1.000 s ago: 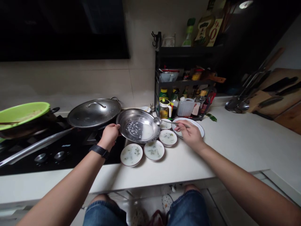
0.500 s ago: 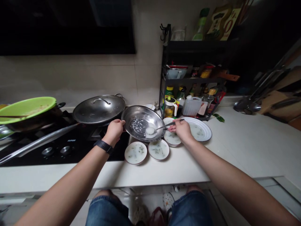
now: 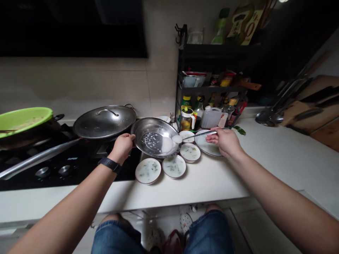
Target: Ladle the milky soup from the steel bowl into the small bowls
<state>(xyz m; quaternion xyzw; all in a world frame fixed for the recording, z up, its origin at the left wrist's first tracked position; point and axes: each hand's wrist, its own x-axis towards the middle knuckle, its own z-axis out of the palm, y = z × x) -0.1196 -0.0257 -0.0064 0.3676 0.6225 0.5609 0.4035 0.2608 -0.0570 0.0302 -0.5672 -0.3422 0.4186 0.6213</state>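
My left hand (image 3: 122,146) grips the rim of a metal basin (image 3: 150,127), tilted to the right with white liquid pooled at its right side and white bits on its bottom. In my right hand (image 3: 227,141) is a long-handled ladle (image 3: 196,135), its bowl full of white liquid at the basin's right rim. Just below stand a left bowl (image 3: 148,171), a middle bowl (image 3: 174,166) and a right bowl (image 3: 190,152), all holding whitish liquid with green bits. A small bowl (image 3: 186,136) sits behind them. Under my right hand lies a patterned plate (image 3: 209,144) with similar liquid, partly hidden.
A lidded wok (image 3: 106,121) rests on the black stove (image 3: 79,162), its long handle pointing left. Farther left is a green colander (image 3: 25,118) on a dark pot. Behind the bowls stands a black rack (image 3: 181,84) with bottles and jars. Ladles (image 3: 268,117) lie at right.
The ladle has risen from the basin's pool to its right rim, filled with white liquid. My right hand has moved right, over the plate. My left hand still holds the basin.
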